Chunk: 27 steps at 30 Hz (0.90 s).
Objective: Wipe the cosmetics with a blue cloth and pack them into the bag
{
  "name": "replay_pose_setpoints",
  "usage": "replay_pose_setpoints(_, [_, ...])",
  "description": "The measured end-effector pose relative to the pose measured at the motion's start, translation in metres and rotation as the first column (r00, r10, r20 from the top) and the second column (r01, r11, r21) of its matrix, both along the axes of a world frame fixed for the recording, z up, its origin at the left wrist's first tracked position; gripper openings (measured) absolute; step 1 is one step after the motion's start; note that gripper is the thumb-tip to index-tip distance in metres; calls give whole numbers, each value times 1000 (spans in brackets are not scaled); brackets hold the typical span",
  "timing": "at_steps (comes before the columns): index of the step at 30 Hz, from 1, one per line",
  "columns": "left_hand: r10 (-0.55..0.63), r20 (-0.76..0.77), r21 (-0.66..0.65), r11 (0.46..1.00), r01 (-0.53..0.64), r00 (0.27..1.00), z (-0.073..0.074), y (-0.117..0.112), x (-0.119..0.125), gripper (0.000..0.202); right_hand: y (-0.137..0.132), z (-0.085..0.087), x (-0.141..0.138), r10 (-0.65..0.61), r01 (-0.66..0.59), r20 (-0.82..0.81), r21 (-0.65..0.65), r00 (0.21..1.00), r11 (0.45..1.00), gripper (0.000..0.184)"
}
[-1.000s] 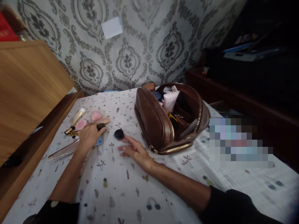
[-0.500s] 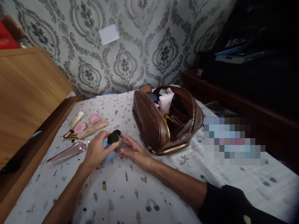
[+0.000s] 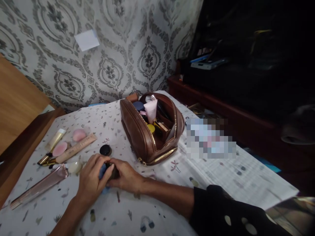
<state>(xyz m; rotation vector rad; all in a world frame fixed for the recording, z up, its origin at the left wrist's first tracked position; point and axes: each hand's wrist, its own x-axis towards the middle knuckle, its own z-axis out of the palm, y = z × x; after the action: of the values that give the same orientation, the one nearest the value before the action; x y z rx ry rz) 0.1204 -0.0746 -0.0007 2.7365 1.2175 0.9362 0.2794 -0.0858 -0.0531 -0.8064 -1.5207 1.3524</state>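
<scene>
My left hand (image 3: 91,178) and my right hand (image 3: 125,177) meet low on the patterned cloth (image 3: 128,209), fingers curled round a small dark jar (image 3: 112,172) with a bit of blue cloth (image 3: 102,171) between them. A second small black round jar (image 3: 105,150) stands just beyond my hands. An open brown leather cosmetic bag (image 3: 145,137) with a gold zip sits behind them, holding a white tube (image 3: 150,110) and other items.
Left of my hands lie a rose tube (image 3: 39,187), a beige tube (image 3: 75,149), a gold-capped tube (image 3: 52,142), two pink sponges (image 3: 78,134) and a pale sponge (image 3: 74,167). A wooden cabinet (image 3: 17,105) stands left; a dark wooden ledge (image 3: 221,111) right.
My left hand came over from the items at left carrying the blue cloth and joined my right hand on a dark jar. The view swung right.
</scene>
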Motion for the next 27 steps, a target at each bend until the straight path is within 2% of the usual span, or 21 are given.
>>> replay_pose_setpoints(3, [78, 73, -249, 967, -58, 994, -2, 5, -1, 25, -2, 6, 3, 3, -11, 107, 75, 994, 997, 64])
replay_pose_setpoints(7, [235, 173, -569, 816, -97, 956, -4, 10, -4, 40, -4, 9, 5, 39, -54, 87, 171, 995, 984, 59])
replay_pose_setpoints(9, [312, 220, -660, 745, -95, 924, -4, 10, -5, 46, -5, 6, 4, 52, -56, 34, 133, 998, 989, 56])
replay_pose_setpoints(11, [394, 282, -692, 715, -99, 875, -5, 10, -5, 49, -4, 2, 1, 60, -59, -26, 40, 998, 997, 54])
replay_pose_setpoints(15, [479, 343, -657, 737, -158, 808, -8, 8, -5, 57, -2, -4, -5, 38, -66, -225, -118, 974, 991, 58])
replay_pose_setpoints(18, [438, 348, -565, 804, -187, 829, -13, 6, -5, 58, -1, 1, -3, 21, -79, -307, -178, 952, 981, 59])
replay_pose_setpoints(20, [372, 354, -500, 850, -163, 858, -17, 4, -5, 55, -1, 7, 3, 0, -48, -250, -187, 968, 981, 57])
replay_pose_setpoints(22, [320, 360, -472, 873, -125, 876, -22, 2, -4, 51, -3, 14, 9, -12, -10, -132, -164, 991, 986, 56])
replay_pose_setpoints(25, [313, 373, -487, 867, -103, 873, -26, 0, -2, 48, -6, 18, 15, -9, 15, 66, -97, 998, 995, 58])
replay_pose_setpoints(27, [332, 380, -500, 859, -110, 863, -26, -2, 0, 48, -7, 17, 15, -8, 17, 125, -70, 992, 997, 62])
